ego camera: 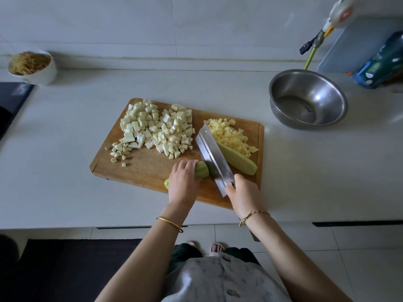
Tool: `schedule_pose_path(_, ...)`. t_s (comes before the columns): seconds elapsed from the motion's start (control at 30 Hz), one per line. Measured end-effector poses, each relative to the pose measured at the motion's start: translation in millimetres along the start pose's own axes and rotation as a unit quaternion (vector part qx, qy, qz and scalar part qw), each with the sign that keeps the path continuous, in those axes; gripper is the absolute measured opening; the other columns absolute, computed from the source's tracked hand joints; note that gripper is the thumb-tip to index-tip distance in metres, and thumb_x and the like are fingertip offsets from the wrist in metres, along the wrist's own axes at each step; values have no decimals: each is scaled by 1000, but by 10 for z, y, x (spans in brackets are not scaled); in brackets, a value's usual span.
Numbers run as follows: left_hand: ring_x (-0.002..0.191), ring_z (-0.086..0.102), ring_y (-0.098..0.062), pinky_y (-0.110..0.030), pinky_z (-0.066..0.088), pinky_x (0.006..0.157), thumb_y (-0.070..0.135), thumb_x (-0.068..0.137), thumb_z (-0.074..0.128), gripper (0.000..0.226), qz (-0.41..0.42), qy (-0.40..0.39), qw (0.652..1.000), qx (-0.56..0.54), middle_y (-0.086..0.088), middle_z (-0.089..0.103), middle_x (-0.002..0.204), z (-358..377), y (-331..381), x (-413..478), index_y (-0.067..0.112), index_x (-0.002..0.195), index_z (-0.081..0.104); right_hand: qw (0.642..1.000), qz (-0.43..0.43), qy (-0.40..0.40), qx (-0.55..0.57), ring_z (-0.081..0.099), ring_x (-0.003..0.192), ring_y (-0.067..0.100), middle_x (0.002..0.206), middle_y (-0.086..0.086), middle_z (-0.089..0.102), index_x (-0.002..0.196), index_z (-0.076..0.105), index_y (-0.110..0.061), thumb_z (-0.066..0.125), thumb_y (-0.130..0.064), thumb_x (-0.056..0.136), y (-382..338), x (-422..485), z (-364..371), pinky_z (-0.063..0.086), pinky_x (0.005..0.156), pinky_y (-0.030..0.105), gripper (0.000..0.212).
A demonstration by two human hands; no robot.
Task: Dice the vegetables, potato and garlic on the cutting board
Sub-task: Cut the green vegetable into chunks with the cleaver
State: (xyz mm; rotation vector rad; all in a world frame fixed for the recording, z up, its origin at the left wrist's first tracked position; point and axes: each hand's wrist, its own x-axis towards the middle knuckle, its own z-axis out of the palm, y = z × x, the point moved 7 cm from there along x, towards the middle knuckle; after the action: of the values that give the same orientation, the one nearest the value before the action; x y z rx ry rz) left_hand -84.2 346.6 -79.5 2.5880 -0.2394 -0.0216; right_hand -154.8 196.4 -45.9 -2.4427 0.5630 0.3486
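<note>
Counter (65, 138) seen from overhead, with a wooden cutting board (148, 171) lying across its middle. The left hand (184, 177) curls over a green vegetable piece (202, 170) near the board's front edge, holding it down. The right hand (242, 192) grasps the handle of a cleaver (212, 158), whose blade meets the piece's cut end. A second green length (238, 160) lies just right of the blade. Pale dice (157, 127) are heaped far left, potato dice (231, 136) far right, garlic bits (120, 150) on the left edge. A steel bowl (305, 99) sits off to the right.
</note>
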Motion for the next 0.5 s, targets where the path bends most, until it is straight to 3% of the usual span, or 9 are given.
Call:
schedule_pose_path(0.23,106,48,-27,-33,38,89,12,79,73,42,-5,-7,1000,-2,-9,59,117,17,29,21,6,118,59,1000,-17,20,-3,29,49,16,57,2,35,64,24,-15,44,-18,96,-86,-80,-220,17,45,29,37)
schedule_pose_path(0.5,110,48,-27,-33,38,92,9,78,73,41,-6,-3,1000,-11,-9,59,118,24,43,38,6,117,60,1000,-22,1,-15,35,53,22,59,3,38,65,27,-14,42,-19,97,-70,-30,-168,21,47,31,35)
